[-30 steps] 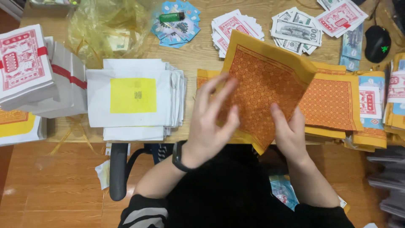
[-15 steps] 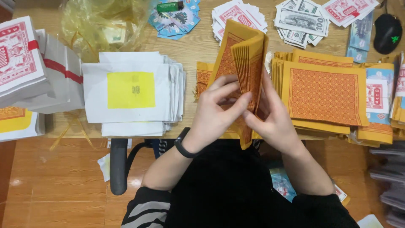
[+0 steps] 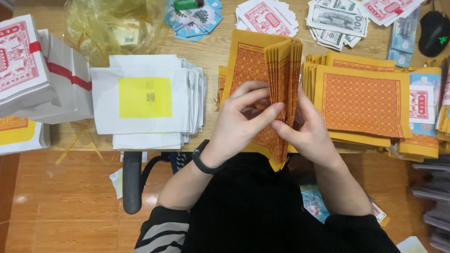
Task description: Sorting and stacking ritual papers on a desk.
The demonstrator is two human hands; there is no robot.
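Two bare hands meet at the centre of the frame over a folded sheaf of yellow paper printed with an orange coin pattern (image 3: 255,70), held upright on its fold so that the layered edges fan toward the upper centre. The left hand (image 3: 239,124), with a black wristband (image 3: 202,158) at the wrist, is clenched on the left face of the sheaf, its fingers reaching across to the folded edges. The right hand (image 3: 304,133) grasps the right side of the same sheaf, thumb and fingertips pinching the layers where they touch the fingers of the left hand. The sheaf stands above the near edge of the wooden bench (image 3: 211,51), its lower corner hanging past that edge over the person's dark clothing. Just to the right, touching or nearly touching the sheaf, lies a flat stack of the same orange-patterned sheets (image 3: 363,103). At left of centre sits a pile of white paper with a yellow square (image 3: 145,98), and at the far left are banded white bundles with red printing (image 3: 28,65). Along the upper edge, from left to right, lie a crumpled yellow plastic bag (image 3: 112,23), blue printed cards (image 3: 194,18), red-and-white printed notes (image 3: 267,18), imitation grey banknotes (image 3: 335,18) and, in the upper right corner, a black computer mouse (image 3: 433,33).
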